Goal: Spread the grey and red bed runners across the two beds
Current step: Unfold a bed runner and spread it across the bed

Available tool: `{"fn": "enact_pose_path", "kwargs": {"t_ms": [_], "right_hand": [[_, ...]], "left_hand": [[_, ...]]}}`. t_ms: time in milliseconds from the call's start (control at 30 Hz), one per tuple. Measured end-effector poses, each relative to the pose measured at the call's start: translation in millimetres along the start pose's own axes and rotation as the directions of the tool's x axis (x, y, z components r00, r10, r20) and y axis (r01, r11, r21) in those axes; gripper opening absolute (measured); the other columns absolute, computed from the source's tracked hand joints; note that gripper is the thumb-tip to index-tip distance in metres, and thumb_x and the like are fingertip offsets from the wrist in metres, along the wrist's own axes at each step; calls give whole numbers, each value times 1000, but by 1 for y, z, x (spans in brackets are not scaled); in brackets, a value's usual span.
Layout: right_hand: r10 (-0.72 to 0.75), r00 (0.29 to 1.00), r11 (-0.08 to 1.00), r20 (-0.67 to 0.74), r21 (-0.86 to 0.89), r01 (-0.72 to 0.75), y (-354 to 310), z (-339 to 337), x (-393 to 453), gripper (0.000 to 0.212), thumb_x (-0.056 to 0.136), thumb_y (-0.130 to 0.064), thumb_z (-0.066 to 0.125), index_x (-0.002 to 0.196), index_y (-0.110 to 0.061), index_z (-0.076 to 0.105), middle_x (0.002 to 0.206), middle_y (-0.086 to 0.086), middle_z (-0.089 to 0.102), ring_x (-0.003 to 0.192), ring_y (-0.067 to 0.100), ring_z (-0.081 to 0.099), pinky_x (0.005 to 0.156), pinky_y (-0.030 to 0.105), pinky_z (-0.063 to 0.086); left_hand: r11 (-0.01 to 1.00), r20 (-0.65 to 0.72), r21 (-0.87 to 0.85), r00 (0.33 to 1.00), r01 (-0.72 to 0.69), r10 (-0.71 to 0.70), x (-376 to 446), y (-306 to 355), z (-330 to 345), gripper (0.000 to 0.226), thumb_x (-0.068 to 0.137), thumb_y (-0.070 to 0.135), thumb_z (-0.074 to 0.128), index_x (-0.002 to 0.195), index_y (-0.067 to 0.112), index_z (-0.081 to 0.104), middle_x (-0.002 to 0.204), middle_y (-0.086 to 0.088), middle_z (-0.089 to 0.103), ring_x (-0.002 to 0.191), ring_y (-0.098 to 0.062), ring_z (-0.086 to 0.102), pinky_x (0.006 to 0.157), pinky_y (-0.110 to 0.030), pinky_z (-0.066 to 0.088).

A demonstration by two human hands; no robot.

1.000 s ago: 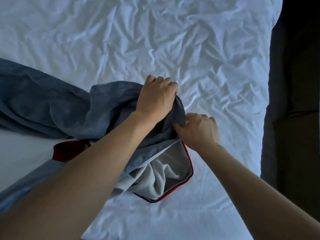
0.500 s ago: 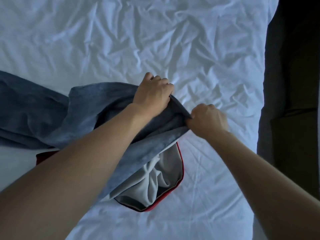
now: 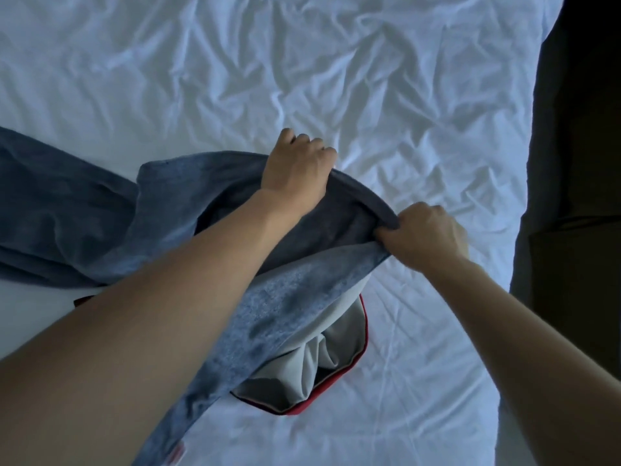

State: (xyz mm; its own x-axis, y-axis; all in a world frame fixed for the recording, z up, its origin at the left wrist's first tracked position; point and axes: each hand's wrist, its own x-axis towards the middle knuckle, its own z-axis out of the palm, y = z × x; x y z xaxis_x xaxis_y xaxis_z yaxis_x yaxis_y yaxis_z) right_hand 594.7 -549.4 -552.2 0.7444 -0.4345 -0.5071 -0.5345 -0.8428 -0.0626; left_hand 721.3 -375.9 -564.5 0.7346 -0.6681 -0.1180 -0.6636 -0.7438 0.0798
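Grey bed runner (image 3: 84, 223) lies bunched across the white bed sheet (image 3: 369, 95), running from the left edge of the frame toward the centre, where its end is lifted off the bed. One fold falls toward the lower left of the frame beneath the left forearm, and a small pale label shows on it at the bottom edge. The left hand (image 3: 297, 169), just above centre, is clenched around the runner's upper edge, knuckles up and fingers curled over the fabric. The right hand (image 3: 425, 235), right of centre, pinches the same edge between curled fingers and thumb, so a short span of dark hem is stretched between the two hands. Below that span, the runner's pale grey lining (image 3: 319, 364) hangs in loose folds, framed by red trim (image 3: 361, 334) that bends round the lower corner. A bit more red fabric peeks out at the left, just under the left forearm. The sheet is heavily creased in the upper half of the frame. A dark area fills the right edge beyond the bed's side.
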Motion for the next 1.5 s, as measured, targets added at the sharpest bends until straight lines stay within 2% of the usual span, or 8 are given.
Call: {"fn": "enact_pose_path", "kwargs": {"t_ms": [233, 333, 433, 600, 967, 1200, 1367, 1500], "right_hand": [[16, 999, 998, -49, -60, -19, 15, 1, 5, 14, 79, -29, 60, 79, -15, 63, 77, 6, 58, 66, 29, 49, 61, 32, 40], [-25, 1000, 998, -2, -50, 25, 12, 10, -11, 27, 81, -43, 59, 76, -16, 60, 73, 3, 51, 64, 28, 48, 59, 31, 39], [-17, 1000, 997, 3, -71, 18, 31, 8, -9, 13, 79, -28, 59, 76, -15, 61, 73, 3, 54, 63, 28, 51, 57, 31, 39], [87, 996, 996, 10, -32, -86, 66, -2, -4, 19, 80, -31, 58, 72, -14, 54, 70, 3, 52, 55, 20, 45, 48, 28, 29], [-1, 999, 1000, 49, -10, 1, 101, 5, -22, 26, 77, -39, 60, 64, -17, 55, 66, 1, 56, 55, 22, 52, 46, 26, 31], [83, 990, 996, -118, -9, -84, 112, 4, -32, 21, 83, -41, 63, 80, -21, 68, 69, -3, 55, 55, 19, 46, 49, 27, 30], [-134, 907, 982, -399, 70, 176, 68, 7, -64, 35, 79, -34, 71, 108, -18, 63, 103, 2, 63, 96, 27, 58, 85, 41, 43], [6, 914, 983, -407, 171, 70, 47, 18, -96, 27, 82, -32, 65, 104, -17, 61, 102, 2, 63, 96, 28, 57, 84, 40, 41]], "left_hand": [[931, 66, -183, 941, -316, 332, 0, 52, 0, 22, 88, 22, 57, 109, 20, 62, 106, 3, 63, 102, -22, 57, 104, -39, 29], [945, 66, -102, 946, -309, 317, 8, 76, 6, 15, 92, 15, 46, 96, 19, 60, 95, 3, 63, 89, -20, 55, 96, -34, 34], [966, 66, -62, 965, -249, 253, 14, 83, 9, 15, 92, 13, 46, 97, 19, 59, 94, 3, 62, 88, -21, 55, 90, -33, 33], [912, 87, -162, 915, -378, 395, 15, 120, 9, 14, 91, 18, 48, 99, 21, 60, 94, 4, 64, 87, -21, 57, 92, -35, 35], [959, 85, -60, 956, -276, 281, 25, 155, 17, 19, 91, 9, 47, 95, 22, 60, 85, 3, 59, 79, -21, 54, 87, -35, 35], [944, -32, -180, 961, -277, 276, -12, 118, 5, 32, 88, 20, 59, 120, 17, 57, 108, -1, 61, 100, -24, 56, 95, -39, 39], [978, 26, -163, 991, -128, 134, -75, 53, 4, 46, 85, 28, 62, 128, 16, 52, 124, -3, 54, 116, -26, 51, 104, -39, 36], [979, 15, -200, 999, -47, 51, -113, 26, -2, 48, 87, 30, 66, 131, 15, 55, 125, -4, 55, 115, -26, 52, 104, -40, 35]]}}
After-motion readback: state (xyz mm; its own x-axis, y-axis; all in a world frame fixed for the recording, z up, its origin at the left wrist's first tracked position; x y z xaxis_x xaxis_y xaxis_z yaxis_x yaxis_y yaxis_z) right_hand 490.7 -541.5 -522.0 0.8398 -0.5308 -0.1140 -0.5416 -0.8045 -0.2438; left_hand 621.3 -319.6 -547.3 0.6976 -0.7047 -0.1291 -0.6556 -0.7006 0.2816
